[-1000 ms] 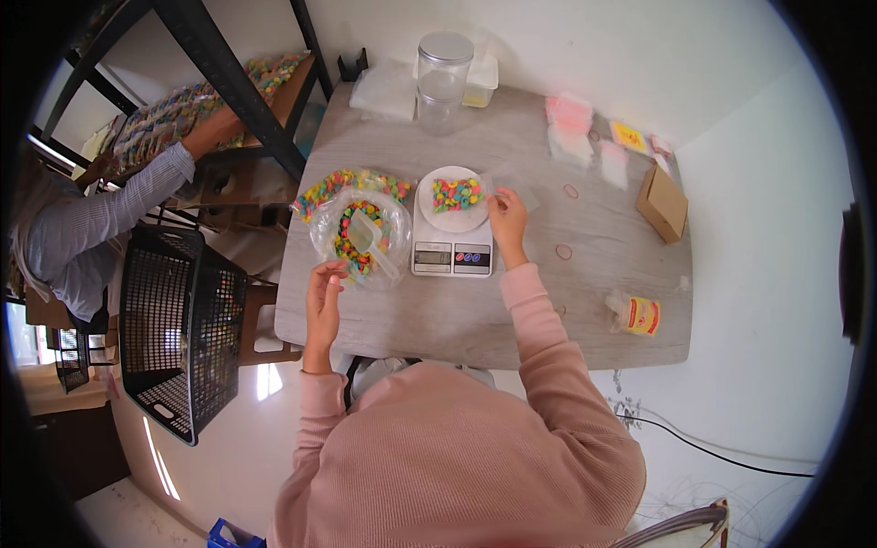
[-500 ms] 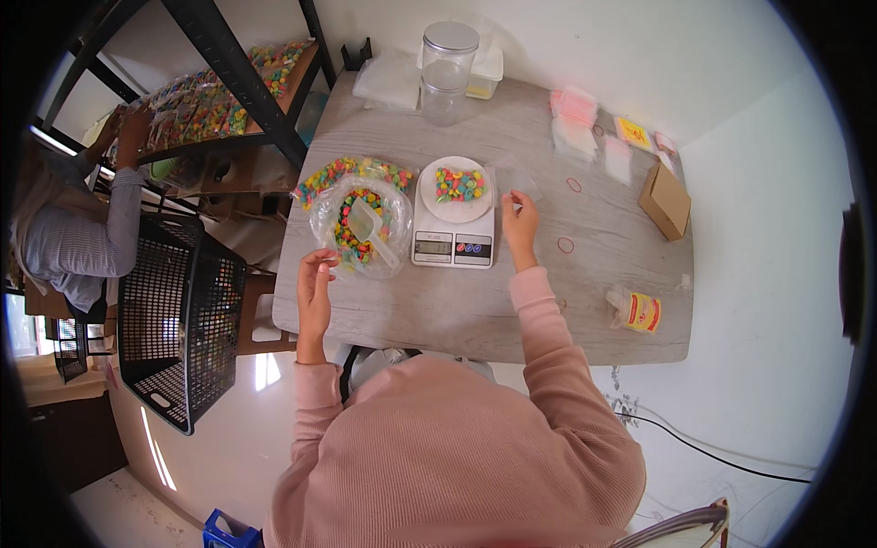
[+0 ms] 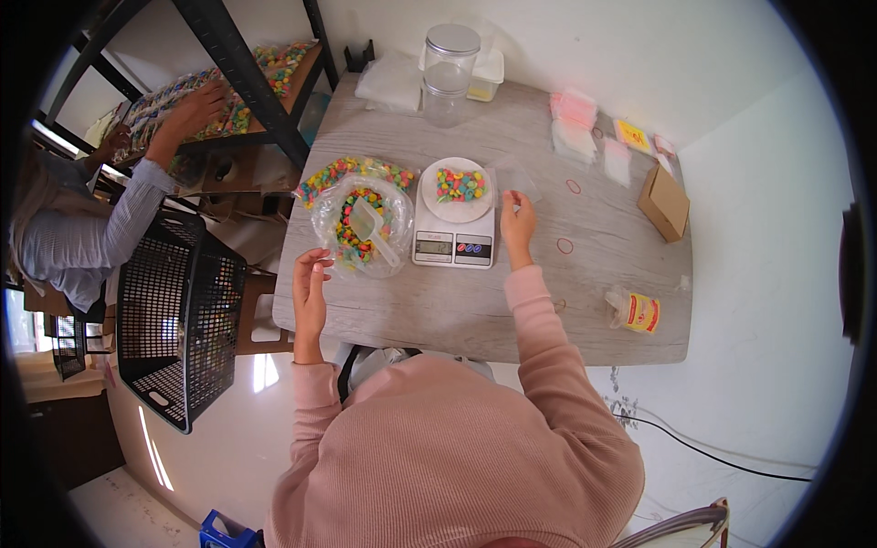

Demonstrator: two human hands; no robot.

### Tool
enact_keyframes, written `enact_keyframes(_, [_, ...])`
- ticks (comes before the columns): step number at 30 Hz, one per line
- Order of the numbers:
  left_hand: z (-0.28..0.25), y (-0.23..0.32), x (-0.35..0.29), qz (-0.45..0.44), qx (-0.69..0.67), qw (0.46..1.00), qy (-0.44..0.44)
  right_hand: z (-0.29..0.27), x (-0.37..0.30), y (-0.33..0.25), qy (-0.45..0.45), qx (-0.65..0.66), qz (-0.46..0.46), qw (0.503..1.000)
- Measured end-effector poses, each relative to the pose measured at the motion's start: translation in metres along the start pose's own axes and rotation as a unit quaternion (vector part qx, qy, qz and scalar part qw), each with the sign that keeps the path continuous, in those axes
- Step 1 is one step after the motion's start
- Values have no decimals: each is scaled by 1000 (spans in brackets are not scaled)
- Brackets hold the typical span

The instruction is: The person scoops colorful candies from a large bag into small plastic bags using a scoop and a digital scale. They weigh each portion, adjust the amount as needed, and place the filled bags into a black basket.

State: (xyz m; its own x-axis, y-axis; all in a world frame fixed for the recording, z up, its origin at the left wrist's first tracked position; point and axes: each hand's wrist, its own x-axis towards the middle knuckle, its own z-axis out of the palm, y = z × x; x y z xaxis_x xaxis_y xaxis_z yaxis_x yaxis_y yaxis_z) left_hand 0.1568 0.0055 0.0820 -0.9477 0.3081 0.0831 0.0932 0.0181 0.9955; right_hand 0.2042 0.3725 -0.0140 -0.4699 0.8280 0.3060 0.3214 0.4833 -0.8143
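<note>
A white kitchen scale [image 3: 453, 228] stands in front of me, with a round white plate [image 3: 459, 216] on it carrying several colourful candy-like pieces [image 3: 460, 184]. Left of the scale is an open clear bag [image 3: 399, 208] of the same pieces, a translucent scoop [image 3: 367, 224] lying on them. My left hand [image 3: 311, 283], empty and with fingers loosely apart, hovers by the bag's near left edge. My right hand [image 3: 518, 224] is closed beside the scale, its fingertips pinching the near edge of a small clear plastic bag [image 3: 519, 179].
Behind the open bag lies another filled bag [image 3: 333, 175]. Clear jars [image 3: 448, 78] stand at the back. On the right are a cardboard box [image 3: 664, 203], rubber bands [image 3: 565, 246], packets of bags [image 3: 574, 123] and a yellow-labelled pack [image 3: 637, 311]. A co-worker [image 3: 87, 237] reaches into a shelf above a black basket [image 3: 174, 320].
My hands have barely moved; the left fingers have shifted slightly left. The digits on the scale's display differ. The co-worker's arm has reached further right along the bags on the shelf.
</note>
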Motion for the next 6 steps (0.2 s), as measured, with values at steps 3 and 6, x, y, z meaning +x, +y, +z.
enact_keyframes(3, [-4,0,-1,0,-1,1000,3,1,-1,-6,8,-15,7,1000])
enact_keyframes(6, [-9,-1,-3,-2,1,1000,13,0,-3,-11,4,-39,18,999])
